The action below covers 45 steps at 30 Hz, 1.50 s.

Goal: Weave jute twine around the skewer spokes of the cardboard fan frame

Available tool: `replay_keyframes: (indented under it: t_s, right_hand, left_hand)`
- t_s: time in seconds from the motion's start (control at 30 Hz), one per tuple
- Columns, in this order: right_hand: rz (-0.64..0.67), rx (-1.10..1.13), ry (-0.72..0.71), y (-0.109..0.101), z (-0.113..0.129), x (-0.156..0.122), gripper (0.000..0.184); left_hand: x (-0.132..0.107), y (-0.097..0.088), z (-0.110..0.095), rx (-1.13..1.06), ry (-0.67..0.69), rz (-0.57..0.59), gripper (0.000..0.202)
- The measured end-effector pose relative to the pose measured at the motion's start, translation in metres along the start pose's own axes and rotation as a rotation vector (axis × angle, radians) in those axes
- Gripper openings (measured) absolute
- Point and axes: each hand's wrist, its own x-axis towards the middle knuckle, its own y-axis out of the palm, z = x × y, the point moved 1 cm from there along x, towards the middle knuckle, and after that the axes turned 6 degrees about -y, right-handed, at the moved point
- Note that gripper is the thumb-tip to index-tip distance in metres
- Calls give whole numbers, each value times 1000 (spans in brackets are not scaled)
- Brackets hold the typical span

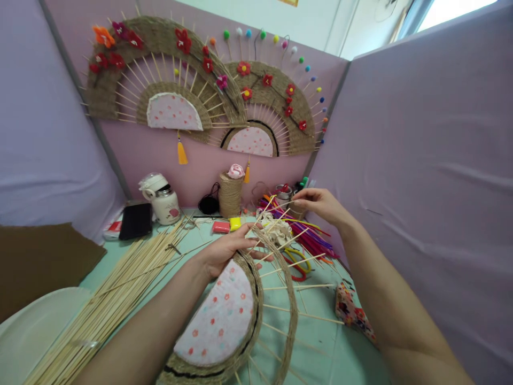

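A half-round fan (220, 320) of thin sticks stands tilted over the table. Its middle is flowered white cloth, edged by a woven twine band with a black line, and a narrower twine ring (294, 299) crosses the sticks further out. My left hand (226, 250) grips the fan's upper end, fingers around the sticks and partly hidden behind them. Up and to the right, my right hand (320, 205) is closed in a pinch on a thin strand of twine (282, 203) that runs toward the fan's top sticks.
Bundled bamboo sticks (132, 278) lie left, near a phone (136, 221) and white bottle (165, 207). A twine spool (230, 195) stands behind; colored pipe cleaners (316, 240) lie right, above floral fabric (350, 307). Finished fans (104, 93) hang on the pink partition.
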Motion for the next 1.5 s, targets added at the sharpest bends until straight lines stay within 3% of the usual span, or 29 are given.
replay_keyframes:
  t_s: [0.23, 0.43, 0.57, 0.73, 0.8, 1.03, 1.27, 1.5]
  right_hand:
    - [-54, 181, 36, 13, -14, 0, 27]
    - [-50, 379, 147, 38, -21, -21, 26]
    - [114, 451, 183, 69, -21, -35, 25]
    - [513, 493, 128, 102, -1, -40, 20]
    - [565, 493, 118, 111, 6, -37, 19]
    - [153, 589, 260, 119, -6, -24, 28]
    - [-40, 697, 232, 106, -5, -25, 28]
    - [-56, 691, 254, 109, -14, -24, 30]
  left_hand:
    - [-3, -2, -2, -31, 7, 16, 42]
    - [-6, 3, -8, -53, 30, 40, 68]
    - [-11, 0, -14, -80, 57, 19, 68]
    - [-19, -6, -23, -96, 90, -42, 52]
    - [-23, -6, -27, -97, 107, -66, 48]
    - [-33, -6, -39, -125, 227, -89, 57]
    - [-24, -6, -38, -219, 209, -104, 49]
    - [-19, -11, -34, -185, 265, -195, 47]
